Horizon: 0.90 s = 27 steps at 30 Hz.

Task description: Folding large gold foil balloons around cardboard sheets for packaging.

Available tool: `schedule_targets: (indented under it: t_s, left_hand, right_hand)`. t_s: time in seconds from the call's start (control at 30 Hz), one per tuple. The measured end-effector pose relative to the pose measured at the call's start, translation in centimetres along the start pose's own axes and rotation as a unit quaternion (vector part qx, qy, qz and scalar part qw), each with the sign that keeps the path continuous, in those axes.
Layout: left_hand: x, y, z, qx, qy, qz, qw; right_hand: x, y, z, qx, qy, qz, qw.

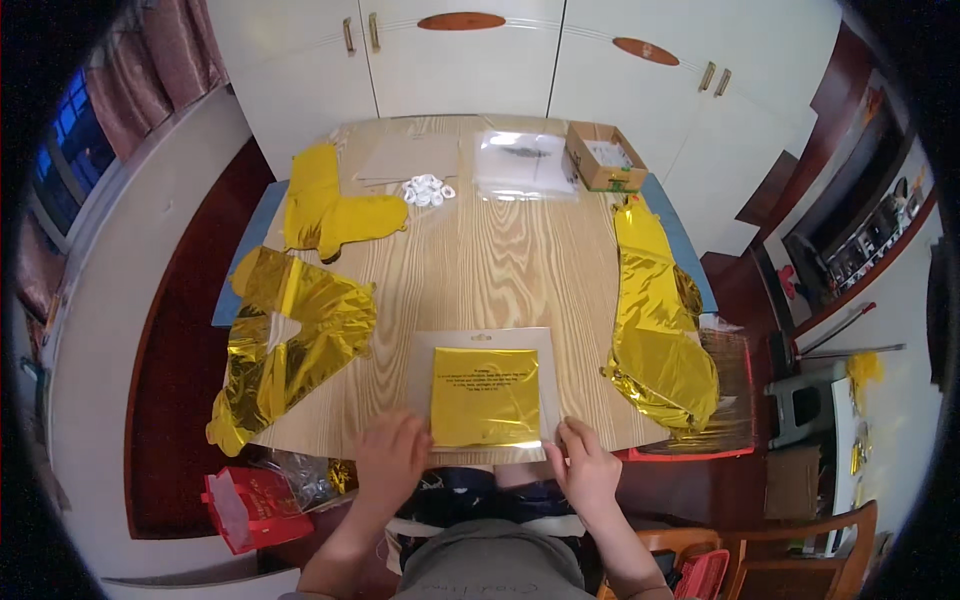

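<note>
Flat at the table's near edge lies a clear plastic bag (482, 337) with a hang hole at its top. Inside it is a folded gold foil piece (486, 398) bearing small dark print. My right hand (587, 468) has thumb and index finger at the bag's lower right edge, seemingly pinching it. By the lower left edge is my left hand (392, 450), bent over the table; its fingers are smeared by motion, so its grip is unclear. Flat gold foil balloons lie on both sides: one at near left (300, 335), another at far left (340, 208), and gold foil at right (655, 320).
Along the far side are grey cards (415, 155), a cluster of small white rolls (428, 190), a stack of clear plastic bags (525, 165) and an open cardboard box (607, 158). A red bag (258, 508) stands below the left edge; a wooden chair (800, 560) is at lower right.
</note>
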<state>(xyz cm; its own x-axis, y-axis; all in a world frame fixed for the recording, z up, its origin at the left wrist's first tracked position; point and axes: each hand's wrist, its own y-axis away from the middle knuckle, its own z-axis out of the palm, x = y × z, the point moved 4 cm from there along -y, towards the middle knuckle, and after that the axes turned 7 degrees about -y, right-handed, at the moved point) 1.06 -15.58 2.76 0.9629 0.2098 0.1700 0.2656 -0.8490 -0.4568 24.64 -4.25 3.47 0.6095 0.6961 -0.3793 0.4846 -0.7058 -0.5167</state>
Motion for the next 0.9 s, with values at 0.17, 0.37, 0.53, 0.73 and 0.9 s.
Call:
schedule_targets:
  t_s: [0.17,0.37,0.53,0.73,0.9]
  left_hand:
    - [3.6,-1.4,-0.8,-0.127,0.033,0.141,0.981]
    - [4.0,-5.5,0.6,-0.117,0.012,0.199,0.973]
    - [4.6,-6.9,3.4,-0.156,-0.006,0.222,0.962]
    - [4.3,-6.2,4.3,-0.182,-0.011,0.24,0.954]
    - [4.2,-6.1,4.1,-0.178,-0.011,0.241,0.954]
  right_hand:
    - [-0.4,-0.9,-0.4,-0.03,-0.038,-0.023,0.999]
    - [1.8,-5.1,1.4,-0.137,-0.089,0.095,0.982]
    - [2.6,-6.5,3.3,-0.163,-0.055,0.132,0.976]
    - [2.5,-7.2,4.4,-0.177,-0.036,0.176,0.968]
    - [3.0,-7.5,5.3,-0.154,-0.011,0.168,0.974]
